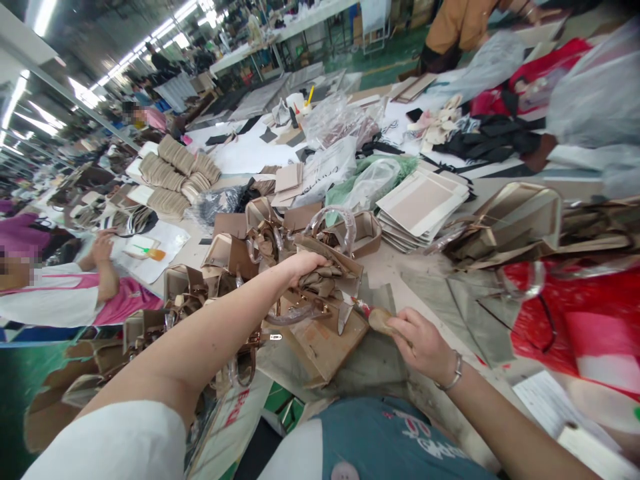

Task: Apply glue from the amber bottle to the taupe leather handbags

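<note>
My left hand (306,265) is closed on the brown cloth lining (323,283) bunched at the mouth of a tan handbag. That handbag (305,308) has a plastic-wrapped handle (295,315) and leans on a brown cardboard box (325,343). In my right hand (419,341) is a small tan squeeze bottle (383,321) with a red tip. The tip points left at the handbag's side, close to a loose grey-brown flap (345,315); whether it touches is too blurred to tell.
More tan handbags (230,255) crowd behind and left. Stacked flat panels (423,203) lie beyond, and a red plastic bag (580,320) is at right. A co-worker's arm (103,263) rests at left, near an orange bottle (156,254). Another person (457,30) stands across the table.
</note>
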Demonstrator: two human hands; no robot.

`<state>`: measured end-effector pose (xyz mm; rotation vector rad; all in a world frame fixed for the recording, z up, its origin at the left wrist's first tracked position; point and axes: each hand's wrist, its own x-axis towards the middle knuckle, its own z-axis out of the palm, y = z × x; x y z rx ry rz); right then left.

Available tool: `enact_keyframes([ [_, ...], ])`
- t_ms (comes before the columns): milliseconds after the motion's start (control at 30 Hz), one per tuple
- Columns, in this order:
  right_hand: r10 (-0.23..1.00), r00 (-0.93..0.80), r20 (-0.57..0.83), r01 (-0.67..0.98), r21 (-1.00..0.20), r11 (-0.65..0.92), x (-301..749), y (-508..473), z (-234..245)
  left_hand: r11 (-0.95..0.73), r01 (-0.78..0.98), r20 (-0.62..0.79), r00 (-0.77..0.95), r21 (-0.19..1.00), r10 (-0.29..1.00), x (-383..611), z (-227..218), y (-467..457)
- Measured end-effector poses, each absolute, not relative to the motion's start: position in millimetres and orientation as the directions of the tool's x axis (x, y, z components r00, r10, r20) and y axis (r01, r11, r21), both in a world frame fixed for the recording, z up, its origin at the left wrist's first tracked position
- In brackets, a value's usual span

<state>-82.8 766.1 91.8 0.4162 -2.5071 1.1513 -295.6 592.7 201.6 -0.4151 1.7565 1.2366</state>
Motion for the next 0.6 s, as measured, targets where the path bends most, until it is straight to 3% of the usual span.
enact_keyframes([
  [267,-0.234,-0.853,0.466,-0.482,-0.535,0.694,-79.7,772.8,93.3,0.429,-0.702,-0.821,-0.522,0.568,0.232,-299.3,194.6,593.4],
  [367,-0.219,-0.878,0.426,-0.452,-0.586,0.673,-80.1,769.0,90.2,0.436,-0.719,-0.839,-0.494,0.541,0.227,-298.6,195.9,595.0],
  [600,-0.024,-0.927,0.373,-0.325,-0.772,0.547,-74.4,756.7,90.7,0.418,-0.749,-0.858,-0.459,0.514,0.232,-300.0,189.9,592.1],
])
